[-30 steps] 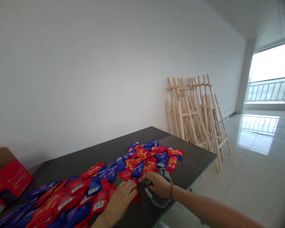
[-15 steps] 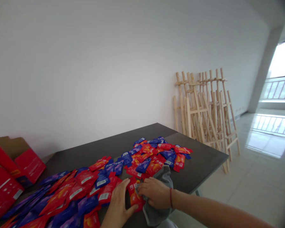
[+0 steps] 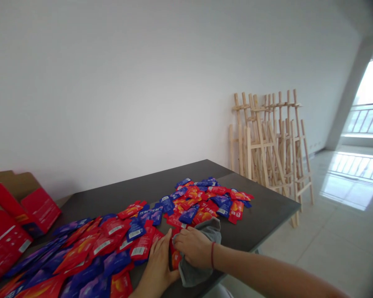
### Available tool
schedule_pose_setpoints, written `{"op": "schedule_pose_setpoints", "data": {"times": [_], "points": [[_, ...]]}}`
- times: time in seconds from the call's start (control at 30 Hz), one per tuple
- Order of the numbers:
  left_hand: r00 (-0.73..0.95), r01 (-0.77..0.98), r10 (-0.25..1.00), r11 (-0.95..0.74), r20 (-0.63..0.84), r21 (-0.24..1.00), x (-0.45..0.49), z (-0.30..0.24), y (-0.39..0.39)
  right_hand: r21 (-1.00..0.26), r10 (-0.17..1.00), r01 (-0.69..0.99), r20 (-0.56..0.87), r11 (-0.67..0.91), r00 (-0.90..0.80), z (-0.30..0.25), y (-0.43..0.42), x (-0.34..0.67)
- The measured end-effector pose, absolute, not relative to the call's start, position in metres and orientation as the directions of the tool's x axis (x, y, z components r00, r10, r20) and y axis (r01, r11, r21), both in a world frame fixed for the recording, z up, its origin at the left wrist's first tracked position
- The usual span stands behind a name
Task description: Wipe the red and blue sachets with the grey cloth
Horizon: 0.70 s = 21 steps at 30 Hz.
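Note:
A dark table point(image 3: 261, 215) carries a long spread of red and blue foil sachets point(image 3: 202, 203). My right hand point(image 3: 191, 246) is closed on a grey cloth point(image 3: 205, 231) near the table's front edge and rests on it. My left hand point(image 3: 157, 263) lies flat beside it, fingers stretched, pressing on a red sachet point(image 3: 175, 256) that sits between the two hands. A red string circles my right wrist.
Red cartons point(image 3: 15, 223) lie at the left end of the table by a brown cardboard box. Several wooden easels point(image 3: 267, 140) lean on the white wall past the table's far corner. Glossy tiled floor runs right toward a bright balcony window point(image 3: 369, 111).
The view swung left and slightly down, bringing the red cartons further in. Both hands drew closer together over the red sachet, the cloth shifting with my right hand.

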<state>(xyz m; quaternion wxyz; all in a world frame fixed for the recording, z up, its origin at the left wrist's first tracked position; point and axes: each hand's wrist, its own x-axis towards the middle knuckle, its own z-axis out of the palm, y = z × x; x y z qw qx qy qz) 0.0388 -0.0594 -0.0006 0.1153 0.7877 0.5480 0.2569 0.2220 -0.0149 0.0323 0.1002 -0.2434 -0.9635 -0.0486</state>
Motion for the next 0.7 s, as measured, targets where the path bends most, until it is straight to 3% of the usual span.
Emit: {"op": "schedule_pose_setpoints", "data": {"times": [0.2,0.33,0.53,0.7], "points": [[0.248,0.819,0.918,-0.369,0.309,0.440,0.038,-0.008,-0.057,0.053,0.225,0.240,0.192,0.969,-0.955,0.034,-0.026,0.237],[0.254,0.816,0.912,-0.380,0.322,0.435,0.040,-0.007,-0.057,0.038,0.163,0.172,0.168,0.984,-0.972,0.036,-0.029,0.246],[0.259,0.792,0.909,-0.394,0.327,0.466,0.042,-0.004,-0.058,0.122,0.300,0.322,0.166,0.939,-0.939,0.038,-0.003,0.226],[0.239,0.793,0.932,-0.349,0.271,0.500,0.045,0.002,-0.060,0.116,0.458,0.478,0.161,0.871,-0.874,0.043,0.011,0.215]]}}
